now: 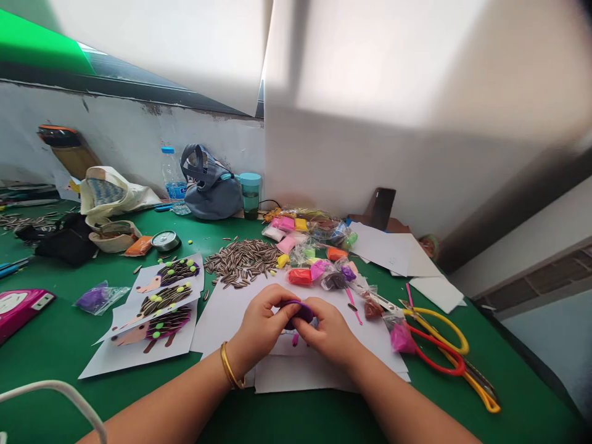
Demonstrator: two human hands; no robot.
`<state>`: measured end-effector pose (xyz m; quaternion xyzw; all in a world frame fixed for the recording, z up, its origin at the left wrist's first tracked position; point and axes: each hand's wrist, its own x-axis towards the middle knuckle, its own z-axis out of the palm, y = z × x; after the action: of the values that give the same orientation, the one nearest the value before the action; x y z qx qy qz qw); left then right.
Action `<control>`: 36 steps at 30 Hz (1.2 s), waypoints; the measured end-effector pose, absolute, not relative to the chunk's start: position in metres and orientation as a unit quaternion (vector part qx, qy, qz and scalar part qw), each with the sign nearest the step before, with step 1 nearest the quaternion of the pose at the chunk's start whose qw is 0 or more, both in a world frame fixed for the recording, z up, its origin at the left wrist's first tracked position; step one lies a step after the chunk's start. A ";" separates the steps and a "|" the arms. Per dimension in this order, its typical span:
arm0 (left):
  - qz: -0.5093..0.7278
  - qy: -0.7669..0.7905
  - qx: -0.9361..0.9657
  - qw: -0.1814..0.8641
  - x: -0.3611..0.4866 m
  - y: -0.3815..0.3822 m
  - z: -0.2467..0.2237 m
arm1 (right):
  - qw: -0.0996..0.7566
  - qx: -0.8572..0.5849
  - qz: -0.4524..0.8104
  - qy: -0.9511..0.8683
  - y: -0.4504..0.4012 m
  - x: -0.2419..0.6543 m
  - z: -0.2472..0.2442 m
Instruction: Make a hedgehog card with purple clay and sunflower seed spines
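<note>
Between my two hands is a flattened piece of purple modelling clay (298,313). My left hand (261,320) pinches it from the left, and a gold bangle circles that wrist. From the other side my right hand (326,327) grips the same clay with thumb and fingers. Under both hands lie white paper sheets (287,373), with a small bit of pink showing just below the clay. A heap of striped sunflower seeds (245,259) sits beyond my left hand. At the left, several hedgehog pictures (169,324) made with seeds and green dots overlap on paper.
Small packets of coloured clay (300,276) spread behind my hands. Red and yellow scissors (435,351) and a cutter lie at the right. A purple clay packet (95,297) and a magenta box (23,311) are at the left. A blue bag (213,191) and a phone (383,208) stand by the wall.
</note>
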<state>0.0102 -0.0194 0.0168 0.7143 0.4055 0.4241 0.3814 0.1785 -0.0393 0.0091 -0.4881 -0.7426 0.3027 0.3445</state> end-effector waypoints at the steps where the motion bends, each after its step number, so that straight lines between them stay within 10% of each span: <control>1: 0.428 0.407 0.707 0.389 0.010 -0.020 0.017 | 0.351 -0.479 0.321 -0.738 -0.039 0.179 0.010; 36: 0.405 0.410 0.679 0.455 0.011 -0.016 0.014 | 0.362 -0.489 0.330 -0.722 -0.039 0.180 0.008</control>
<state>0.0108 -0.0161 0.0143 0.6793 0.4095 0.4053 0.4546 0.1802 -0.0388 0.0077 -0.4887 -0.7221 0.3297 0.3620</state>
